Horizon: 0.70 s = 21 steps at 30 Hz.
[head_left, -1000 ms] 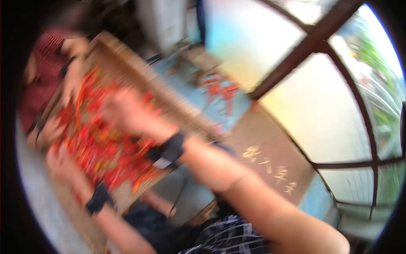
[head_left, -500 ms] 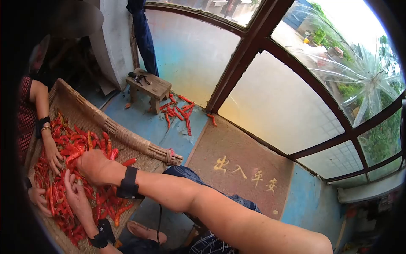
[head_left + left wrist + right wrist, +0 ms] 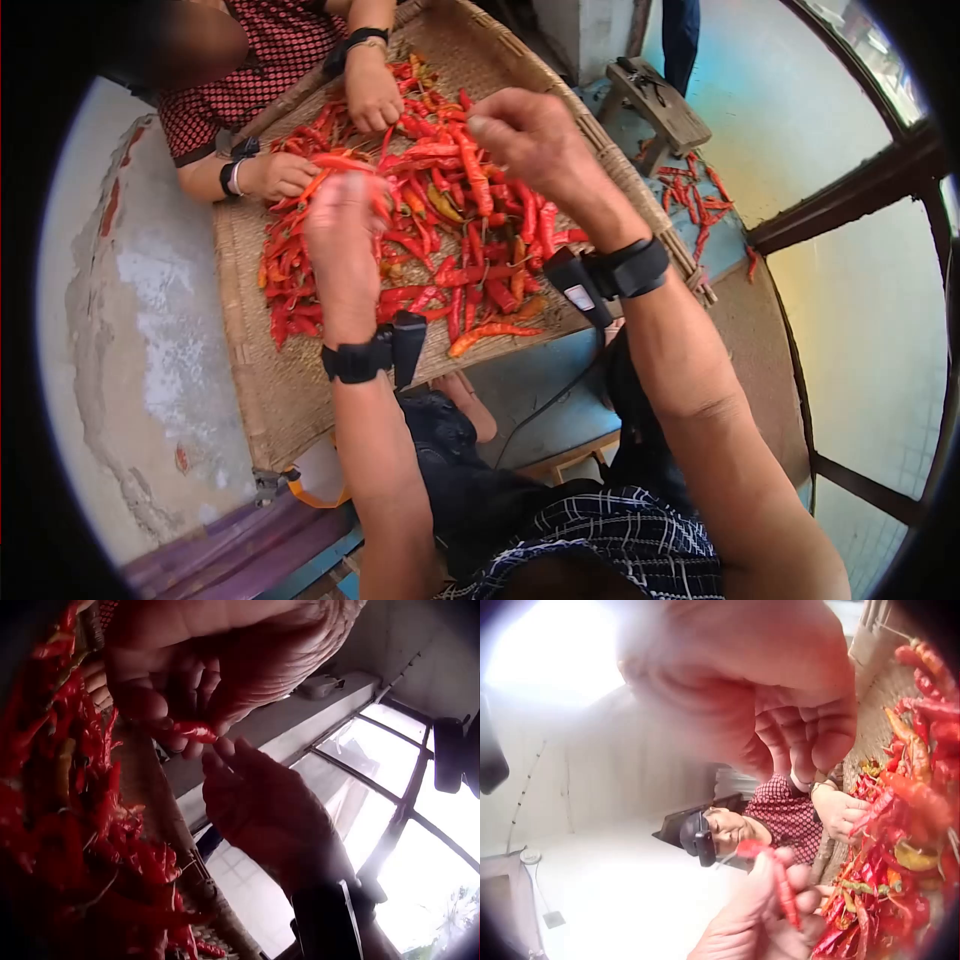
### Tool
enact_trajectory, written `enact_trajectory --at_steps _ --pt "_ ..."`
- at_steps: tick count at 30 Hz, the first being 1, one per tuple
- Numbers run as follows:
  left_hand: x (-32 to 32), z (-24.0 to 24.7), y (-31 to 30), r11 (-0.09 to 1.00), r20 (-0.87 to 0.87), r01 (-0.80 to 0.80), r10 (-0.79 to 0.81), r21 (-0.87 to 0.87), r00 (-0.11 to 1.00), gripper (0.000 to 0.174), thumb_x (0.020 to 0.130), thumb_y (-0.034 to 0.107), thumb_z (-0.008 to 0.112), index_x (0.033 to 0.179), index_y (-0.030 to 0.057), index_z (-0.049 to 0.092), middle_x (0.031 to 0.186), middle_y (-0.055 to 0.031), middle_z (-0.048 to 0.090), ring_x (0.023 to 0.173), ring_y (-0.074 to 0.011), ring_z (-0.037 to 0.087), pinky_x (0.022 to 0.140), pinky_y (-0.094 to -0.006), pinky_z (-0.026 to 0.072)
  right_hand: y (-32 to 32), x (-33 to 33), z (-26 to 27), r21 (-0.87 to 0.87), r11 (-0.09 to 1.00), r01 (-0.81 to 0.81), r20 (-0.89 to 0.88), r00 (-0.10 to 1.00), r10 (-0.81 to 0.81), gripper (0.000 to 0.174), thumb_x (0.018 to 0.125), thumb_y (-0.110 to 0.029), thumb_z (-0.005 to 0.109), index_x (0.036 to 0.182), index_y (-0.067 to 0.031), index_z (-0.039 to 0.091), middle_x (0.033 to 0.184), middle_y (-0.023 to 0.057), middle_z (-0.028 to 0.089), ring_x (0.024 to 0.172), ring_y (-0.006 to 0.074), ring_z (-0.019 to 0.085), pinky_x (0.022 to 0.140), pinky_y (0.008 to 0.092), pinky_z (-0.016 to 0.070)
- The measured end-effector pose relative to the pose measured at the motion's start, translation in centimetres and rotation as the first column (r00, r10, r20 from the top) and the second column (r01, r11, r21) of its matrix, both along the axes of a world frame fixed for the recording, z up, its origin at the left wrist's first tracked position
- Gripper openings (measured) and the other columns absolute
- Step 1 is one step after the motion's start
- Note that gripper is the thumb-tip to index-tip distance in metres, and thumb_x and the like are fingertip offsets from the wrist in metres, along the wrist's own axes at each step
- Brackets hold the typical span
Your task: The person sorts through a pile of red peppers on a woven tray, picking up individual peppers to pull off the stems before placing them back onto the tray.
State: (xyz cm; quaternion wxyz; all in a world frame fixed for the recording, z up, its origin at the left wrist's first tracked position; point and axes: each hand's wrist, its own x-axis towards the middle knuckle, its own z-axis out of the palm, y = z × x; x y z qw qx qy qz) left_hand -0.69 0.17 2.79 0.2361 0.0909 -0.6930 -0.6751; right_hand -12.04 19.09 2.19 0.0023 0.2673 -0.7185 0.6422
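Observation:
My left hand [image 3: 345,245] is raised over a shallow woven tray [image 3: 260,390] heaped with red chili peppers [image 3: 470,265]. Between its thumb and fingers it pinches one red chili pepper [image 3: 784,892], its thin stem sticking out; the left wrist view shows the same chili pepper [image 3: 196,733] close up. My right hand [image 3: 535,140] hovers over the far right of the heap with its fingers loosely bent and nothing visible in them. In the left wrist view, the right hand's fingertips [image 3: 225,750] overlap the end of the held pepper.
Across the tray, another person's hands [image 3: 375,95] reach into the peppers. A low wooden stool [image 3: 665,110] stands at the right, with loose peppers [image 3: 695,205] on the floor beside it. A peeling wall [image 3: 160,290] borders the left side.
The head view has swung left, bringing the whole tray into sight. My right hand has risen off the peppers, and my left hand has lifted with a chili pepper in its fingers.

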Motion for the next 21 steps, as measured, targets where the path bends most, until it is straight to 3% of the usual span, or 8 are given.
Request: enact_trajectory --at_steps 4,7,8,10,13,14,16,21 --pt "-0.1 0.0 -2.8 0.824 -0.157 -0.256 0.38 0.505 0.912 0.024 0.093 0.019 0.059 0.108 0.0007 0.056 0.098 -0.0079 0.062 0.08 -0.0106 0.059 0.069 -0.023 0.0495 0.6 -0.5 0.4 -0.093 0.994 0.058 0.07 0.996 -0.052 0.019 0.086 -0.017 0.062 0.089 0.0012 0.066 0.071 0.0071 0.064 0.065 0.0129 0.058 0.061 0.0299 0.0485" --pt "-1.3 -1.2 -0.9 0.982 0.082 -0.187 0.184 0.024 0.979 0.036 0.089 0.02 0.063 0.118 0.0002 0.056 0.1 -0.0078 0.063 0.089 -0.0137 0.059 0.073 -0.0258 0.0503 0.3 -0.6 0.9 -0.18 0.981 0.075 0.094 0.994 -0.059 0.019 0.086 -0.015 0.059 0.087 0.003 0.064 0.067 0.0027 0.06 0.062 0.0091 0.054 0.057 0.0273 0.0462" --pt "-2.4 -1.4 -0.4 0.926 0.127 -0.083 0.138 -0.368 0.982 0.034 0.088 0.019 0.064 0.117 0.002 0.059 0.1 -0.0054 0.064 0.09 -0.0114 0.058 0.073 -0.0265 0.0497 0.3 -0.6 1.0 -0.201 0.974 0.102 0.113 0.99 -0.081 0.019 0.086 -0.015 0.059 0.086 0.0033 0.064 0.067 0.0031 0.06 0.062 0.0091 0.054 0.057 0.0269 0.0461" --pt "-5.0 -1.8 1.6 0.392 -0.089 -0.143 0.152 -0.909 0.984 0.022 0.083 0.011 0.061 0.103 0.0021 0.064 0.104 -0.0144 0.064 0.096 -0.0321 0.058 0.088 -0.0388 0.0458 0.5 -0.6 1.1 -0.216 0.968 0.13 0.132 0.986 -0.103 0.019 0.086 -0.015 0.059 0.086 0.0036 0.064 0.068 0.0034 0.061 0.062 0.0091 0.054 0.057 0.0265 0.0461" --pt "-8.3 -3.8 1.9 0.082 -0.144 -0.152 0.089 -0.985 0.986 0.033 0.083 0.016 0.061 0.114 0.0027 0.058 0.109 -0.0188 0.061 0.098 -0.038 0.056 0.092 -0.044 0.0428 0.8 -0.7 1.3 -0.267 0.956 0.122 0.129 0.987 -0.09 0.02 0.086 -0.015 0.059 0.085 0.004 0.064 0.068 0.0038 0.062 0.062 0.0088 0.054 0.057 0.0254 0.0458" --pt "-9.0 -3.9 1.9 0.079 -0.148 -0.155 0.085 -0.985 0.985 0.033 0.083 0.016 0.061 0.114 0.0027 0.058 0.109 -0.0188 0.061 0.098 -0.038 0.056 0.092 -0.044 0.0428 0.9 -0.9 1.3 -0.272 0.955 0.121 0.124 0.988 -0.09 0.02 0.085 -0.016 0.059 0.085 0.0036 0.065 0.067 0.0037 0.062 0.062 0.0085 0.054 0.057 0.0255 0.0458" --pt "-9.9 -3.5 2.4 0.264 0.306 0.233 0.279 -0.936 0.91 0.047 0.086 0.028 0.059 0.125 0.0023 0.051 0.116 -0.0218 0.059 0.107 -0.0387 0.055 0.091 -0.048 0.0432 1.1 -1.2 1.2 -0.28 0.952 0.128 0.12 0.988 -0.098 0.02 0.085 -0.016 0.06 0.085 0.0032 0.065 0.067 0.0036 0.062 0.061 0.0083 0.054 0.057 0.0256 0.0457" --pt "-9.8 -4.3 1.8 0.43 0.346 0.221 0.238 -0.875 0.907 0.045 0.081 0.024 0.062 0.12 0.0045 0.052 0.104 -0.0245 0.064 0.097 -0.041 0.06 0.084 -0.0471 0.0469 1.0 -1.2 1.3 -0.261 0.96 0.098 0.129 0.989 -0.066 0.019 0.083 -0.016 0.06 0.082 0.0019 0.065 0.065 0.0034 0.061 0.059 0.0081 0.052 0.055 0.0269 0.045"
